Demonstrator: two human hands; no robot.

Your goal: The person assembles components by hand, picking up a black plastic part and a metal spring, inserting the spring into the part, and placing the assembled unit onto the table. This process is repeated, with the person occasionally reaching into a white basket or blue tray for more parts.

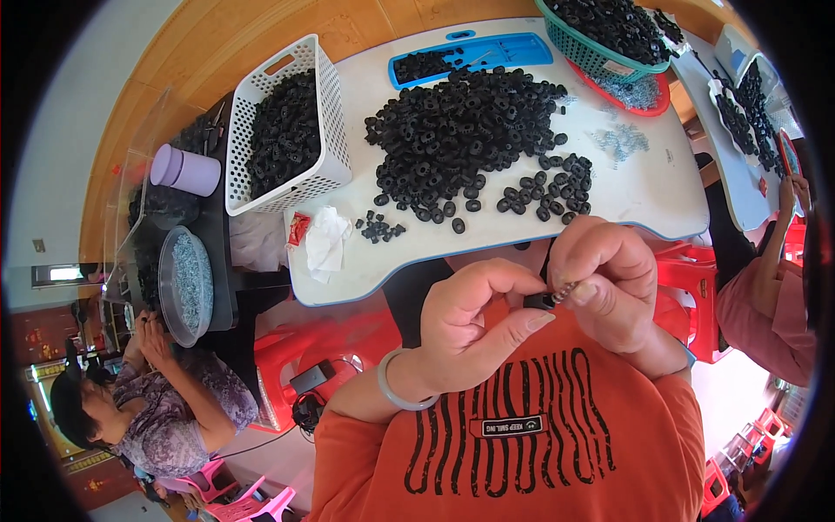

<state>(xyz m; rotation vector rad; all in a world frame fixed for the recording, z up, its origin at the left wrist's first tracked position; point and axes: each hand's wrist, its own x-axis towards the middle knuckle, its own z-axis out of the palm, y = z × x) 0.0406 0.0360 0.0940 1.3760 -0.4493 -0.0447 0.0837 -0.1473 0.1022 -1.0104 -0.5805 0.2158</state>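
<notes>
My left hand (474, 322) pinches a small black plastic part (538, 301) between thumb and forefinger, in front of my chest. Against its right end, my right hand (609, 283) grips a small metal spring (564, 293) with thumb and fingertips. Whether the spring sits inside the part or only touches it, I cannot tell. Past my hands, a large heap of black plastic parts (470, 130) covers the middle of the white table (396, 252). Rounded black pieces (557, 187) lie loose at its near right side, and tiny black bits (380, 228) at its near left.
A white basket (335, 152) of black parts stands left, beside a lilac canister (185, 170) and a clear tub (168, 287) of springs. Behind are a blue tray (522, 50) and green basket (600, 59). Springs (622, 139) lie right. Other people (187, 404) work at both sides.
</notes>
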